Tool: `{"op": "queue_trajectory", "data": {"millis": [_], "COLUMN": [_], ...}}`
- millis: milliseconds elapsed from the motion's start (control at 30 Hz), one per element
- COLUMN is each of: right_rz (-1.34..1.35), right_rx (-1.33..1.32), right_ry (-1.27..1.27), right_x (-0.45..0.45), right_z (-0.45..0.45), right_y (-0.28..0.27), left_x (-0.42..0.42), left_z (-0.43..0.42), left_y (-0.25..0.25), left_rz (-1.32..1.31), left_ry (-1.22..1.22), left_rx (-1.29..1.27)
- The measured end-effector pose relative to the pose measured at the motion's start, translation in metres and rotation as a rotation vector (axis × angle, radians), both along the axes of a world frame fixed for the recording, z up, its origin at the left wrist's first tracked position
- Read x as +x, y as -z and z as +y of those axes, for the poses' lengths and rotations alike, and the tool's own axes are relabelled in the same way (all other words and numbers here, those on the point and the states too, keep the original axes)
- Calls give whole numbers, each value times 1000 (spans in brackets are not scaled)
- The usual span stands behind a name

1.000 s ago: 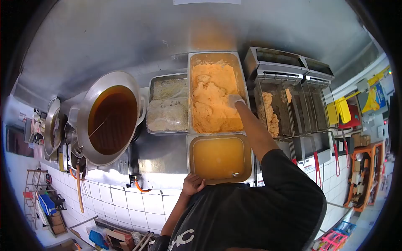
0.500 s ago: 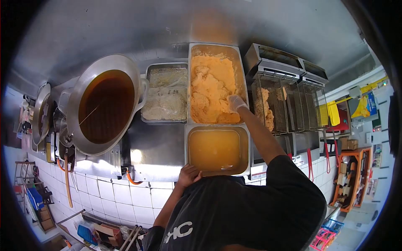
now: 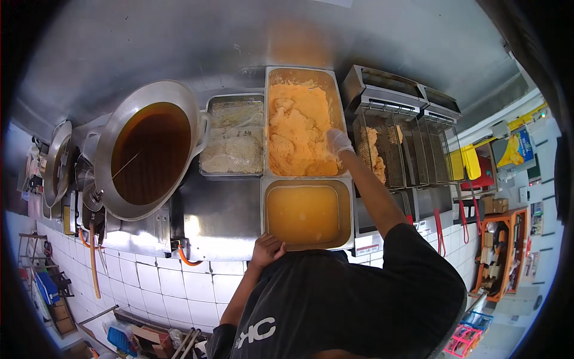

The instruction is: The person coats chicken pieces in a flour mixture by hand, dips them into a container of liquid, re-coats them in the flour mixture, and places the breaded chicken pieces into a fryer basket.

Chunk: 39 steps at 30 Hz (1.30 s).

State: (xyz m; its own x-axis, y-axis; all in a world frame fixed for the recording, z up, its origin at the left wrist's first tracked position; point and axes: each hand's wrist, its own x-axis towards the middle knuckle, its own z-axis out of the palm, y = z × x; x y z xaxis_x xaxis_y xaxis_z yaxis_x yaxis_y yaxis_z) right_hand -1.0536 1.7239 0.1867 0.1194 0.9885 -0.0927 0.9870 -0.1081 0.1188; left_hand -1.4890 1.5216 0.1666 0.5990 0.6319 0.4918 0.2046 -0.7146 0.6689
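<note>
My right hand (image 3: 339, 142), in a clear glove, is at the right side of a deep metal tray (image 3: 304, 72) of orange flour-like coating. Its fingers point into the tray and look pressed together; whether they hold anything is too small to tell. My left hand (image 3: 268, 249) is bare, with curled fingers, beside the lower left corner of a tray of yellow-orange liquid (image 3: 308, 212). Nothing can be made out inside its fingers. Wire baskets (image 3: 388, 149) to the right hold coated pieces (image 3: 375, 157).
A large pot of dark oil (image 3: 152, 152) stands left, a thin rod in it. Between pot and coating is a tray with plastic-covered contents (image 3: 232, 149). A wooden handle (image 3: 94, 263) and red basket handles (image 3: 439, 233) stick out past the counter's front edge.
The view has shifted, moving the counter up and left in the frame. My right hand has lifted slightly from the coating toward the tray's right rim. My left hand stays near the liquid tray's corner.
</note>
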Motion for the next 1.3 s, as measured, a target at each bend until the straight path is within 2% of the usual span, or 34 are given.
{"op": "queue_trajectory", "data": {"millis": [33,100,200,333,433,500,533,600,633,700,733,800,867,900,967,1033,1067,1100,1200,1300], "right_rz": [-1,-191,-33,-126,-37,373,369,72,71,608,606,-297,414,1110,1516,1245,1260,1036,318,281], "right_rx": [2,4,121,70,44,231,236,45,46,317,322,285,243,224,208,281,338,358,194,91], "right_ry": [4,-300,-250,-266,-265,-220,-206,-254,-245,-189,-185,-396,-108,-88,-5,176,306,291,281,290], "right_x": [5,17,11,8,11,6,4,1,6,16,26,50,49,72,108,145,174,202,242,275], "right_z": [7,19,19,26,23,11,11,8,3,-9,-10,-20,-57,-72,-106,-134,-142,-149,-164,-168], "right_y": [0,5,-25,-15,-10,-20,-26,-33,-32,-29,-35,-63,-173,-188,-227,-244,-240,-233,-222,-185], "left_x": [0,-1,-2,2,2,1,2,1,2,3,2,2,2,0,0,3,3,2,0,4], "left_z": [-1,-1,-2,-1,-1,0,0,-2,-2,-2,-1,-3,-3,-5,-5,-3,-2,-5,-4,-4], "left_y": [1,3,4,-2,2,1,2,4,2,-2,-2,0,1,2,7,10,7,5,4,3], "left_rz": [-1,13,60,35,-11,39,37,45,44,58,58,76,95,119,121,120,138,161,176,165], "left_ry": [4,-5,1,-3,-2,5,21,-4,5,-7,-2,-16,-18,-22,-32,-37,-33,-34,-13,-32], "left_rx": [2,-7,-20,-11,15,4,6,-15,-14,-25,-21,-21,-30,-39,-28,-15,-10,-10,-24,4]}}
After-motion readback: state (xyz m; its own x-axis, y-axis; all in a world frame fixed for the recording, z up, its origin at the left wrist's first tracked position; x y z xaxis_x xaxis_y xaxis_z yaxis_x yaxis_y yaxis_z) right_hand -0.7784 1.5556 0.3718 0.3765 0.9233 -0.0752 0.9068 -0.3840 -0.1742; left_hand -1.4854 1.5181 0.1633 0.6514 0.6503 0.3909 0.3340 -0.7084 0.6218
